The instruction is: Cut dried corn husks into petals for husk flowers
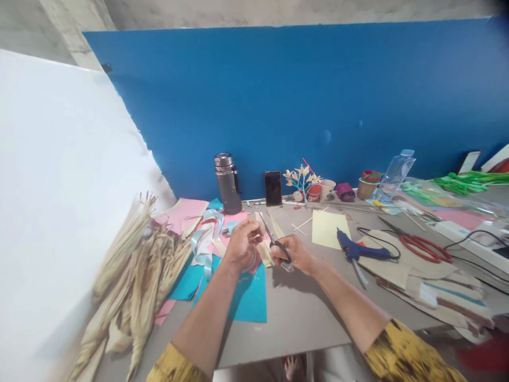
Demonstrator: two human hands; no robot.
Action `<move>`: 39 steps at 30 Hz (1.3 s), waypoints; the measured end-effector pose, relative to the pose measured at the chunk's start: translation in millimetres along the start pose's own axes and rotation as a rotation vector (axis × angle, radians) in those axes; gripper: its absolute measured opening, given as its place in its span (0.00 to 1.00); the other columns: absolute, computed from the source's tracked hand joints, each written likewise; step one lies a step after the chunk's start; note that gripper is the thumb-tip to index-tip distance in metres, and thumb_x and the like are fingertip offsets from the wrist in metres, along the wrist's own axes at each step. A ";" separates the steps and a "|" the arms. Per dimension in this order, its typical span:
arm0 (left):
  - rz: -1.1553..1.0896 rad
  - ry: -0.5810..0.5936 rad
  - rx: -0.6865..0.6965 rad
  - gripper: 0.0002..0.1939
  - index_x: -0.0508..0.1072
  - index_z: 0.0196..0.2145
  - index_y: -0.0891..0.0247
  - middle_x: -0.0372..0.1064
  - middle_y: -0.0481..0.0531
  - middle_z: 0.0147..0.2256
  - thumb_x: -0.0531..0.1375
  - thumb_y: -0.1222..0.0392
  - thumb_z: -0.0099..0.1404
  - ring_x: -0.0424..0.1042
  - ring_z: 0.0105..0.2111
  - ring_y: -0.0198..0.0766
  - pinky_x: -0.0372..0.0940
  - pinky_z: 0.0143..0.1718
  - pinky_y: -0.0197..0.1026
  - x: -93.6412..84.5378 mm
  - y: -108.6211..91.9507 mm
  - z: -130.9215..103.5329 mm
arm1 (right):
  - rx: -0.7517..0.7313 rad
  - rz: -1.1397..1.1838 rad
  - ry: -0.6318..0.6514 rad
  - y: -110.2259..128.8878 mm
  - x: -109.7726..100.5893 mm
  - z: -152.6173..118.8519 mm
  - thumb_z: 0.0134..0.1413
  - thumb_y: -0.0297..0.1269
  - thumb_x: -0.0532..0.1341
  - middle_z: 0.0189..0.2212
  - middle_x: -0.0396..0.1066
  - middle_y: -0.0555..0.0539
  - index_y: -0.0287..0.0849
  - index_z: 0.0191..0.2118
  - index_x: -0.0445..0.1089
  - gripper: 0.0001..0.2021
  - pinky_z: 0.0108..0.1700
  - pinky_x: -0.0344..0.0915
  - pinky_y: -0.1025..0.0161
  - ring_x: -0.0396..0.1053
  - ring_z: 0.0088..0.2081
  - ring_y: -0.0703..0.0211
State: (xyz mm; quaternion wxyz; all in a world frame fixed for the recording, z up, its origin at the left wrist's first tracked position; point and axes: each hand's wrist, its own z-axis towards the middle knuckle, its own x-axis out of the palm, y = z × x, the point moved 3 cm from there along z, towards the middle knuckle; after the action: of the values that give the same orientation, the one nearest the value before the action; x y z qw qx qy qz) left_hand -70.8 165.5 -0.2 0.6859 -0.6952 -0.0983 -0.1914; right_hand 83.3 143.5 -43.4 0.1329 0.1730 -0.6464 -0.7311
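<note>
In the head view my right hand [295, 254] is closed round the black handles of a pair of scissors [283, 249], whose blades point up and to the left. My left hand [243, 245] is beside the blades with its fingers pinched together; what they hold, if anything, is too small to make out. A pale strip of dried husk [264, 254] shows between the two hands. Below them lies a blue-green sheet [250, 300] with small pale scraps on it. Light blue ribbon [203, 254] curls to the left of my left hand.
Dried corn husks [137, 276] are heaped at the left. Along the back stand a flask [228, 185], a phone [273, 188], husk flowers [302, 178] and a tilted plastic bottle [395, 172]. At the right lie a yellow sheet [328, 228], a blue glue gun [363, 249] and red-handled shears [425, 246].
</note>
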 end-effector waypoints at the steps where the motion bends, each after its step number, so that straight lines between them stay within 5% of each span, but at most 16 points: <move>1: -0.006 0.000 0.002 0.09 0.68 0.21 0.63 0.67 0.46 0.21 0.66 0.59 0.48 0.65 0.23 0.32 0.60 0.28 0.36 -0.3 0.3 0.1 | 0.002 0.002 0.000 0.3 0.2 -0.2 0.45 0.59 0.67 0.17 0.65 0.50 0.36 0.20 0.71 0.27 0.21 0.48 0.68 0.54 0.19 0.68; 28: -0.046 0.002 0.029 0.11 0.66 0.22 0.63 0.64 0.44 0.20 0.67 0.61 0.47 0.67 0.23 0.33 0.63 0.30 0.37 4.2 0.0 -1.3 | 0.058 -0.040 -0.066 4.3 -0.4 0.3 0.41 0.61 0.68 0.14 0.58 0.53 0.38 0.17 0.68 0.27 0.21 0.46 0.66 0.50 0.18 0.68; 39: 0.088 0.046 0.020 0.07 0.64 0.20 0.62 0.62 0.45 0.20 0.62 0.64 0.45 0.66 0.24 0.34 0.63 0.31 0.38 1.8 -8.8 -4.6 | 0.028 -0.018 0.044 4.0 -2.2 -2.3 0.48 0.60 0.65 0.20 0.71 0.48 0.36 0.23 0.72 0.26 0.22 0.51 0.69 0.59 0.20 0.67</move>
State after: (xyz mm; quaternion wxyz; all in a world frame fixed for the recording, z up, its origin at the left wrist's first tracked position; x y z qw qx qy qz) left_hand -73.3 161.1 8.5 0.7026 -0.6874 -0.0538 -0.1759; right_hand 86.2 141.9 -39.5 0.1379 0.1968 -0.6521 -0.7191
